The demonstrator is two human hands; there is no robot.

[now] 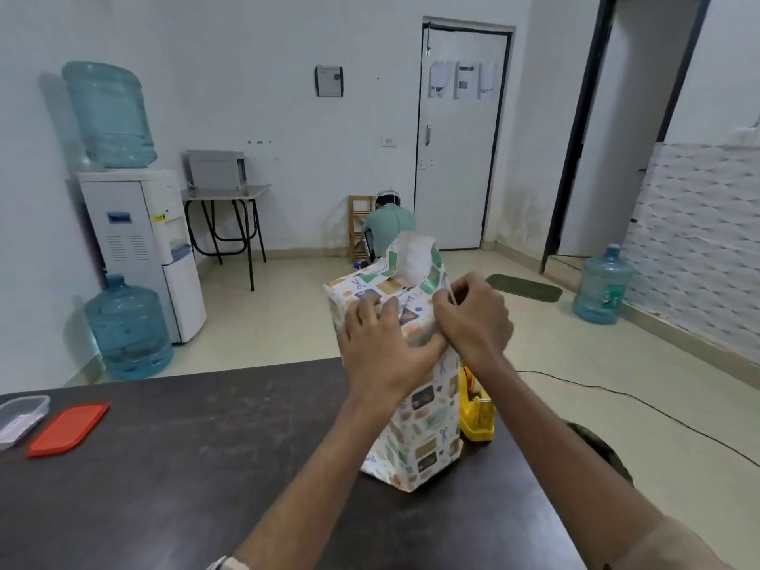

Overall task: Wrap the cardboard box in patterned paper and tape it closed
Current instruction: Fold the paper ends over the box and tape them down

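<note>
Currently upright on the table [205,466], toward its right edge: a tall box [415,438], sides covered in white paper [432,397] printed with green, orange and navy shapes and small scissors. Stands on one end, a lower corner pointing toward the camera. Unfinished at the top: a loose flap [411,257] sticking up, plain white inside showing, printed edges curling round it. Left hand [382,347]: fingers straight and spread, pressing folded paper down onto the box top, thumb along the near face. Right hand [477,318]: fingers curled, pinching a paper edge at the top right corner. Just beside the box on the right, whether touching cannot be told: a yellow tape dispenser [477,417]. At the dark table's far left, a red lid [68,429] beside a clear tub [20,417]. Beyond, a pale floor; a water cooler [140,248] by the left wall with a bottle [127,327] at its foot; a closed white door [456,150]; a person [388,228] crouched low before it, back turned; a dark mat [524,288]; a second bottle [602,285] by the right wall.
</note>
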